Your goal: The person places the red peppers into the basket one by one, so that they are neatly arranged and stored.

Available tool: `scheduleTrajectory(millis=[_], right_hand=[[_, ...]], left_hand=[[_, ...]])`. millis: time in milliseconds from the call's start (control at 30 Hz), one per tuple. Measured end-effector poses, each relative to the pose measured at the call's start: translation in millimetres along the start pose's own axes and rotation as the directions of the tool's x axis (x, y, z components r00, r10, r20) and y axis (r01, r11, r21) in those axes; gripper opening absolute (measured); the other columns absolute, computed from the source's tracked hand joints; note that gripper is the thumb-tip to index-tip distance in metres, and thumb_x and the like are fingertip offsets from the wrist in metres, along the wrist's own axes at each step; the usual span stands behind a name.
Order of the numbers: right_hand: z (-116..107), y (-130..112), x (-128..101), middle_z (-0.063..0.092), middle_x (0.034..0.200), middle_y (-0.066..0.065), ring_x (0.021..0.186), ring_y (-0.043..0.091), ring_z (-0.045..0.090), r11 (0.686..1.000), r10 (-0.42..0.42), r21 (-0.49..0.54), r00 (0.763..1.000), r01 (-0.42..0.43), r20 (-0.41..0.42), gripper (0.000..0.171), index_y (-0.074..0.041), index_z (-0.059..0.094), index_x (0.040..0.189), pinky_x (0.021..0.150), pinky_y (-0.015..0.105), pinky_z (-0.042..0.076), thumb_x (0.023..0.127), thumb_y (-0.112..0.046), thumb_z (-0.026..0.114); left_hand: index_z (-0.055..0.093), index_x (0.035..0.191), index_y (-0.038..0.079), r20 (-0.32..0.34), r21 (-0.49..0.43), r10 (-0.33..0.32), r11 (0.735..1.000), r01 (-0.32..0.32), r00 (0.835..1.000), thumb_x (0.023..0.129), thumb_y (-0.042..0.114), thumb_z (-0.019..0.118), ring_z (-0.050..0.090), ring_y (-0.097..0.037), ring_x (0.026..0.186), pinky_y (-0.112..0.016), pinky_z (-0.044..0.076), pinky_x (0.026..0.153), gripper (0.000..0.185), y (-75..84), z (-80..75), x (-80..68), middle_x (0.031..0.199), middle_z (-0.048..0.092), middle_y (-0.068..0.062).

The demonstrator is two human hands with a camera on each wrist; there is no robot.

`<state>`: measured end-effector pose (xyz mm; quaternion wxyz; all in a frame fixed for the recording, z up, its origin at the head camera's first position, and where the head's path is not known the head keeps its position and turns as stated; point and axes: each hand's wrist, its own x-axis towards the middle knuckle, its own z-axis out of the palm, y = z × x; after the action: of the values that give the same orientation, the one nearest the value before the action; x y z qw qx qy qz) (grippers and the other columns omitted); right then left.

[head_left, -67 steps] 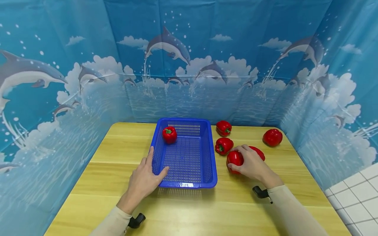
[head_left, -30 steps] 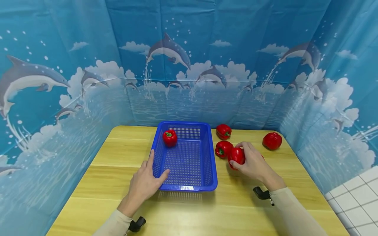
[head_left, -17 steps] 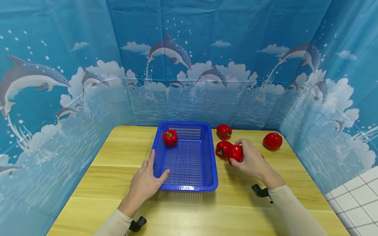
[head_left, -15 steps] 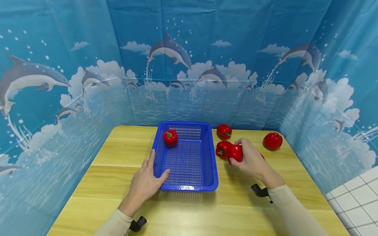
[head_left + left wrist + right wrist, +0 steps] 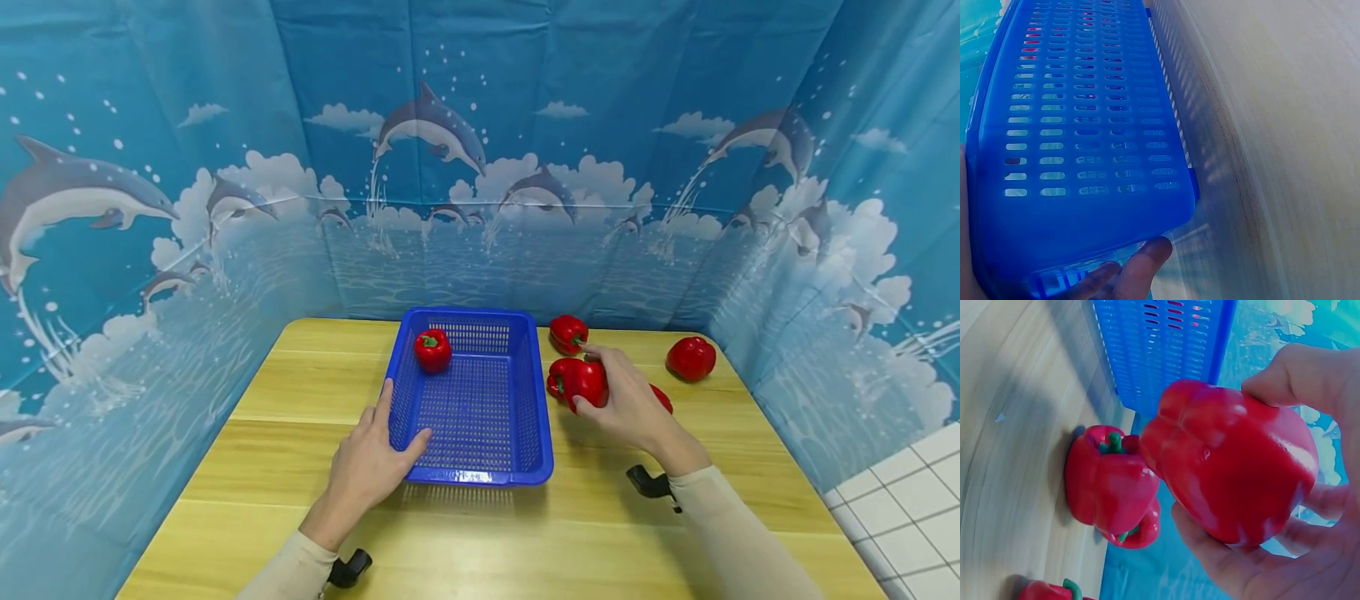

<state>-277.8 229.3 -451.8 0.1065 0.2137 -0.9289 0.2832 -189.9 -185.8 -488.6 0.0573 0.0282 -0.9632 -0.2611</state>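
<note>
Right hand (image 5: 630,404) has its fingers wrapped around a glossy red pepper (image 5: 587,383), probably lifted; the wrist view shows its lobed bottom. Left hand (image 5: 371,458) clasps the blue basket (image 5: 471,477) corner.

The basket (image 5: 471,398) is blue plastic, slotted all over, with a slight sheen on its rim and walls. The held pepper (image 5: 586,382) has smooth, glossy red skin that catches highlights (the right wrist view shows them best), as does the pepper in the basket (image 5: 432,349). The worktop (image 5: 315,379) is pale wood with visible grain and a soft satin finish. The backdrop (image 5: 480,167) looks like thin printed sheeting, faintly creased. The sleeves (image 5: 731,533) are matt beige cloth.
</note>
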Motion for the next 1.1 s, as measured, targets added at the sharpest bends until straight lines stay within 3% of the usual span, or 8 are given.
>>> scheduleTrajectory(millis=[367, 667, 967, 1100], right_hand=[[0.5, -6.2, 5.2, 0.06, 0.161, 0.025, 0.138, 0.049, 0.068, 1.0, -0.002, 0.012, 1.0, 0.003, -0.016, 0.076, -0.005, 0.051, 0.166, 0.1, 0.069, 0.071, 0.1, -0.021, 0.086], [1.1, -13.7, 10.6, 0.063, 0.153, 0.024, 0.132, 0.046, 0.069, 1.0, 0.003, 0.015, 1.0, -0.003, -0.021, 0.083, -0.004, 0.051, 0.169, 0.099, 0.066, 0.072, 0.096, -0.022, 0.088], [1.3, -22.3, 19.8, 0.059, 0.161, 0.024, 0.138, 0.051, 0.068, 0.999, -0.01, 0.053, 1.0, 0.011, -0.022, 0.085, -0.016, 0.054, 0.167, 0.098, 0.069, 0.071, 0.093, -0.023, 0.093], [1.5, -25.5, 26.3, 0.061, 0.163, 0.02, 0.14, 0.05, 0.068, 0.997, -0.037, 0.066, 0.999, 0.038, -0.022, 0.086, -0.016, 0.054, 0.168, 0.099, 0.068, 0.071, 0.093, -0.022, 0.095]], left_hand=[[0.019, 0.188, 0.013, 0.006, 0.004, 0.005, 1.0, -0.005, 1.0, 0.106, 0.069, 0.073, 0.08, -0.046, 0.107, -0.062, 0.072, 0.09, 0.114, 0.4, -0.3, 0.7, 0.157, 0.065, -0.032], [0.02, 0.188, 0.013, 0.003, 0.013, 0.008, 1.0, -0.008, 1.0, 0.106, 0.068, 0.073, 0.079, -0.042, 0.101, -0.059, 0.072, 0.086, 0.113, -0.8, 2.1, -0.7, 0.154, 0.067, -0.031], [0.019, 0.189, 0.015, 0.004, 0.011, 0.002, 1.0, -0.002, 1.0, 0.106, 0.069, 0.072, 0.079, -0.043, 0.105, -0.06, 0.072, 0.089, 0.112, 0.9, -0.5, -2.1, 0.154, 0.067, -0.03], [0.017, 0.189, 0.018, -0.028, 0.019, 0.021, 1.0, -0.02, 0.999, 0.105, 0.075, 0.069, 0.078, -0.045, 0.102, -0.061, 0.072, 0.086, 0.113, -3.0, 4.8, -0.3, 0.15, 0.068, -0.031]])
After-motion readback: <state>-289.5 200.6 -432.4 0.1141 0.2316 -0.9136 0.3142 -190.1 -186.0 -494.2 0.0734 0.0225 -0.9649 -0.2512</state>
